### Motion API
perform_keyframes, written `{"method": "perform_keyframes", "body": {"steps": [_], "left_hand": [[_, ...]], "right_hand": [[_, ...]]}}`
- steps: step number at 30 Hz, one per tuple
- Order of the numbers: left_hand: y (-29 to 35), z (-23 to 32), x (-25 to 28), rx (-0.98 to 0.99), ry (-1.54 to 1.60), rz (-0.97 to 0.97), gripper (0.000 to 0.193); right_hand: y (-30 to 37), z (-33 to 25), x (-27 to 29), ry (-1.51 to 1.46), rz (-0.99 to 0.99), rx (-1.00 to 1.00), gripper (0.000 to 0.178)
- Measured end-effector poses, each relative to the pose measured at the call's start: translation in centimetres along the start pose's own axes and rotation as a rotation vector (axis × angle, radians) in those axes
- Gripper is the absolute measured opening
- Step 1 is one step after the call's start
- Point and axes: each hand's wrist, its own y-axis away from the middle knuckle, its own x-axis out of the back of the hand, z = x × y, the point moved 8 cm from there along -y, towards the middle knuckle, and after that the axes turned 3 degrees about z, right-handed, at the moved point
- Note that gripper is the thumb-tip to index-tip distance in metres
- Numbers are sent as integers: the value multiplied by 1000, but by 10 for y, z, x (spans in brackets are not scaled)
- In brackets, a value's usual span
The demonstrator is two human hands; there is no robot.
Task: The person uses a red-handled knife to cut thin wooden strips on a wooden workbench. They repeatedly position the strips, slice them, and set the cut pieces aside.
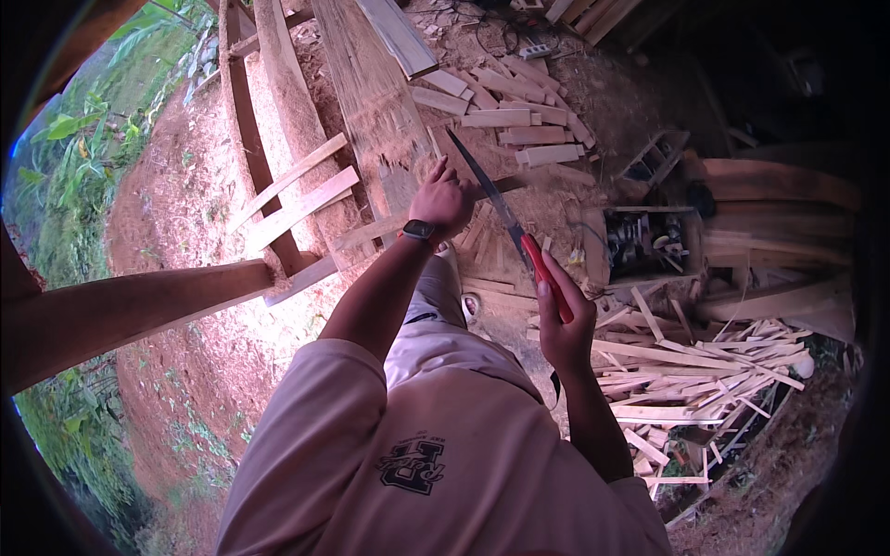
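My right hand (567, 324) is wrapped round the red handle of a handsaw (491, 190). Its long, narrow blade slants up and to the left, its tip above the thick plank's right side. My left hand (445, 199), with a dark watch on the wrist, rests over a narrow wooden strip (375, 232) that lies across the thick plank (380, 102). The index finger stretches forward while the other fingers bend down around the strip, partly hidden. Part of the blade passes just right of the left hand, close to the strip's right end.
Cut boards (533, 116) lie stacked beyond the saw. Two pale slats (301, 199) cross the beams at the left, near a thick post (148, 320). An open box of dark items (654, 243) and a heap of offcuts (695, 371) are at the right. Sawdust covers the ground.
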Motion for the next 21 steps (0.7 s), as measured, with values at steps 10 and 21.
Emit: {"method": "perform_keyframes", "body": {"steps": [10,21], "left_hand": [[-3,0,1,4,-3,29,26],[-4,0,-3,-10,-22,2,27]], "right_hand": [[0,20,-1,-40,1,-3,42],[8,11,-1,-22,27,25,41]]}}
